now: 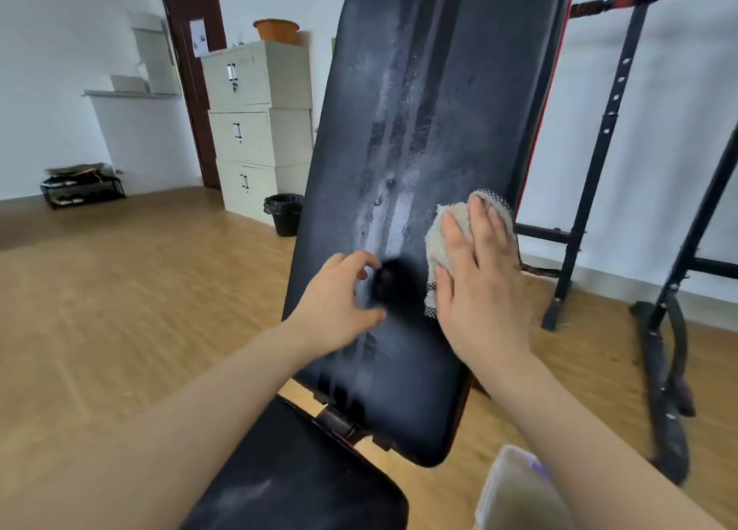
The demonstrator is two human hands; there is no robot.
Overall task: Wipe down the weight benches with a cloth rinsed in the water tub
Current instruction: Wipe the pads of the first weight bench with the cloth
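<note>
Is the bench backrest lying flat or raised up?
Raised: the backrest slopes steeply up from the seat, with the right hand pressing a cloth on it.

Left of the backrest (419, 110) the floor (120, 310) lies open as far as the bin (284, 215) and 3 cabinets (255, 130). On the right, the rack (614, 106) crowds close, and a tub (515, 493) sits low on that side.

Pretty plain look tbh: both forearms are bare all the way to the left hand (335, 302) and right hand (479, 290), and the fingernails look short and unpainted.
</note>
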